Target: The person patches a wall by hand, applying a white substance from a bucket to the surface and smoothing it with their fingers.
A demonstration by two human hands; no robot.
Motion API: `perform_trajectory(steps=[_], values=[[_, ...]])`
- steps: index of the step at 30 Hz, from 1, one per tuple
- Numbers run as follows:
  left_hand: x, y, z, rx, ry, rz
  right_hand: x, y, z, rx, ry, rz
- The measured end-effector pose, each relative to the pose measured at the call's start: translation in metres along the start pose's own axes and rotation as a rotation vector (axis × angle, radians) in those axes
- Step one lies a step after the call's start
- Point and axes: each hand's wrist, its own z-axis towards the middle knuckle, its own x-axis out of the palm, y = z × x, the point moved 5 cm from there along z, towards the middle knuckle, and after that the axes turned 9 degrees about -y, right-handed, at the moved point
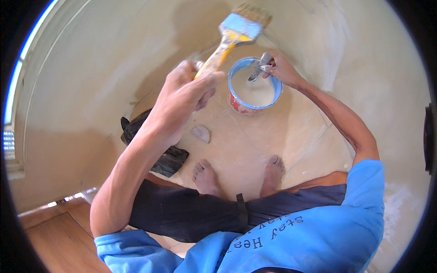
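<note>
My left hand (182, 91) is wrapped round the handle of a wide paintbrush (241, 28), held up in front of the wall. The brush has a yellow, paint-stained handle, a light blue band and tan bristles pointing away from me. Beyond my feet, a blue-rimmed bucket (246, 109) with red and white sides holds creamy, off-white liquid. At its right rim my right hand (283, 70) is closed on a grey, paint-smeared piece (258, 69) that slants over the liquid. What kind of thing that piece is, I cannot tell.
A black plastic bag (170, 161) lies crumpled left of my bare feet (205, 176), with a pale flat chip (200, 133) near it on the tiled floor. A beige wall (91, 91) curves around the front. A window (18, 86) is at far left, above brown wooden flooring (63, 241).
</note>
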Motion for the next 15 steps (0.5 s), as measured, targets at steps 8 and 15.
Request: perform_trajectory(steps=[8, 15], values=[[0.01, -0.011, 0.017, 0.155, 0.015, -0.058, -0.014, 0.041, -0.006, -0.445, 0.462, -1.041], [0.014, -0.022, 0.033, 0.221, -0.033, -0.138, 0.042, 0.032, -0.015, -0.861, 0.433, -1.435]])
